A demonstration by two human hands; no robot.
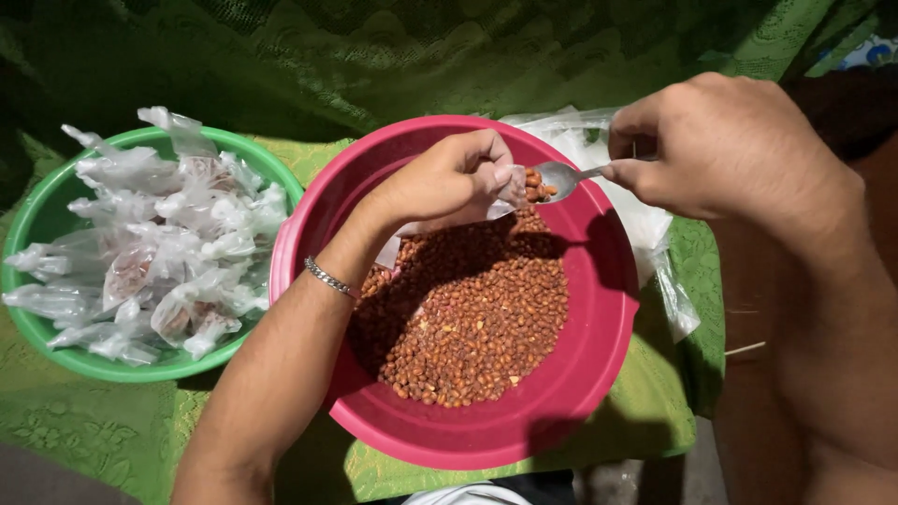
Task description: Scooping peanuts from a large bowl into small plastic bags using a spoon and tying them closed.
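while gripping spoon [561, 178] and small bag [510, 187], hands over red basin [599, 374], green bowl [56, 201] of packets beside.

Two bowls [599, 355], one spoon [559, 178], two hands [449, 182], many tied bags [159, 252].

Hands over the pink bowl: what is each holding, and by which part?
Right hand pinches a metal spoon by its handle end. Left hand grips a small clear plastic bag at its open mouth, above the peanuts.
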